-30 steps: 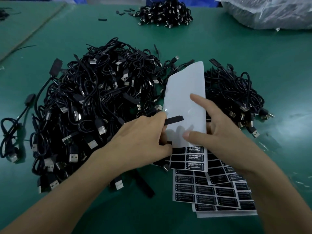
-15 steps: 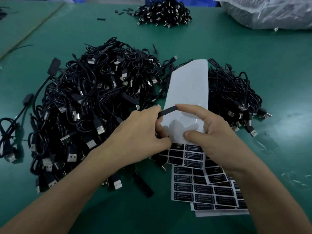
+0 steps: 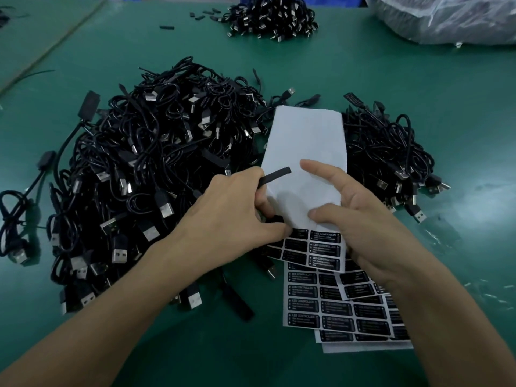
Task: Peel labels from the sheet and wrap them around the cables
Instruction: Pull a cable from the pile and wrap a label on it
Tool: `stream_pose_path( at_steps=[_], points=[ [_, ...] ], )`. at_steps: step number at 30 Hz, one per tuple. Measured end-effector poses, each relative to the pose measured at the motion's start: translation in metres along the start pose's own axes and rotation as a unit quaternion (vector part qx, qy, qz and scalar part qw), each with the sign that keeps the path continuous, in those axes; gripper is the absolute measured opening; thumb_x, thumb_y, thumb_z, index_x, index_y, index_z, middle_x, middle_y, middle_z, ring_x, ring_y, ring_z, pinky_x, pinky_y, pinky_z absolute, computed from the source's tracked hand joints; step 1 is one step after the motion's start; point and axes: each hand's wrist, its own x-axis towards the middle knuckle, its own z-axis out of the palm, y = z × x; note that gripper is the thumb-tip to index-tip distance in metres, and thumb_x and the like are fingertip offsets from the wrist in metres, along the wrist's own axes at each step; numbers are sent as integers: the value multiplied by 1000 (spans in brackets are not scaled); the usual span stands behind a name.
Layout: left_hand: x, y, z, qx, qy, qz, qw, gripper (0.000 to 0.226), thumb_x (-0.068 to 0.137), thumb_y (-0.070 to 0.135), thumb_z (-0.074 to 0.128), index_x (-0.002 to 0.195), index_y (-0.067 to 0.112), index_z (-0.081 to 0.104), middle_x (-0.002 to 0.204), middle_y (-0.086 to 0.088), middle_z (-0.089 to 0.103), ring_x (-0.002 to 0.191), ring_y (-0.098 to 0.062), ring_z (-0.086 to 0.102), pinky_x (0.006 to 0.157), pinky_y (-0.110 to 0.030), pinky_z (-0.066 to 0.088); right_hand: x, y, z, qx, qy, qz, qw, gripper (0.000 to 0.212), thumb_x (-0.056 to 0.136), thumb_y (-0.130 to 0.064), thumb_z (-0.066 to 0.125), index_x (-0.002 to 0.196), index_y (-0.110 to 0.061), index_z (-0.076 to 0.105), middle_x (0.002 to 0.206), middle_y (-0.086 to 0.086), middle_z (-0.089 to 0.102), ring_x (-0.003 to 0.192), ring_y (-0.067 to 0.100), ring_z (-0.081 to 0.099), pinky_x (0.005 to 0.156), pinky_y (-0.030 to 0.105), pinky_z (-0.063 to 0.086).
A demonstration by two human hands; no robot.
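My left hand [image 3: 231, 213] grips a black cable's slim controller bar [image 3: 275, 176], which sticks out to the right over the label sheet [image 3: 307, 152]. That sheet is mostly bare white backing, with black "LED CONTROLLER" labels [image 3: 324, 248] left at its near end. My right hand [image 3: 354, 219] hovers over the sheet, forefinger straight near the bar's tip and thumb resting on the backing just above the labels. A big heap of black USB cables [image 3: 156, 169] lies to the left.
More label sheets [image 3: 343, 311] are fanned on the green table [image 3: 418, 79] below my right hand. A smaller cable pile [image 3: 391, 157] sits right of the sheet, another pile [image 3: 273, 18] at the far edge, and a plastic bag [image 3: 446, 18] at top right.
My right forefinger touched the bar's tip half a second ago and has since lifted slightly to the right. My left hand keeps its grip on the bar.
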Motion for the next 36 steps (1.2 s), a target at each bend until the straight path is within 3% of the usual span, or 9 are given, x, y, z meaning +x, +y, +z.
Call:
stream_pose_path(
  at_steps=[2,5,9,13,17,22,26,30,36],
  points=[
    [0,0,0,-4,-6,-2,1000,46,64,47,85,76,26,46,81,30,68,63,-1,64,58,-41,58,-1,0,2,-16,-7,-11,1000,67,90,-3,65,124,-60,58,132,1,62,106,17,61,97,38,49],
    [-1,1,-1,-10,-10,-4,1000,49,63,50,87,75,28,45,76,25,70,62,-4,64,59,-41,58,-2,1,5,-52,1,-35,998,72,81,-8,77,128,-58,56,133,-10,59,120,9,57,106,31,45],
    [0,1,-1,-3,-13,-12,1000,53,62,44,89,74,23,43,72,16,70,61,-8,63,60,-44,57,-1,4,6,-71,21,-50,996,79,83,2,71,128,-61,54,134,-28,49,114,-14,51,86,9,45],
    [0,1,-2,-8,-6,-6,1000,49,64,40,89,74,21,45,70,10,70,60,-9,64,57,-35,54,0,4,7,-49,16,-53,997,83,84,9,66,127,-61,54,129,-30,47,99,-24,52,72,-2,43],
    [0,1,-2,-6,-4,2,1000,46,66,35,89,74,19,46,71,12,70,60,-7,64,55,-29,51,0,5,6,-40,1,-54,998,85,86,12,62,133,-59,51,124,-35,46,93,-27,52,69,-3,42],
    [0,0,-2,6,-11,3,1000,43,67,32,89,75,18,49,70,11,70,59,-5,65,56,-32,54,-1,4,7,-56,-1,-48,997,85,88,11,59,138,-57,47,130,-29,48,98,-19,56,71,0,45],
    [-1,2,-3,-9,-12,0,1000,43,67,33,87,74,16,48,67,7,71,58,-13,65,57,-39,55,-1,2,9,-55,5,-34,998,84,88,10,59,134,-60,48,125,-6,57,83,6,66,68,9,52],
    [-1,4,-4,-10,-16,-2,1000,37,67,32,86,79,14,56,65,4,71,58,-17,67,58,-44,57,0,4,8,-47,6,-26,999,83,88,10,60,128,-62,52,116,-2,58,94,10,64,70,4,47],
    [-1,4,-5,-16,-14,2,1000,48,68,21,83,65,24,35,64,3,71,57,-19,66,57,-47,56,2,5,7,-40,17,-3,999,80,87,6,63,127,-62,53,90,-1,61,87,21,66,63,10,48]
  ],
)
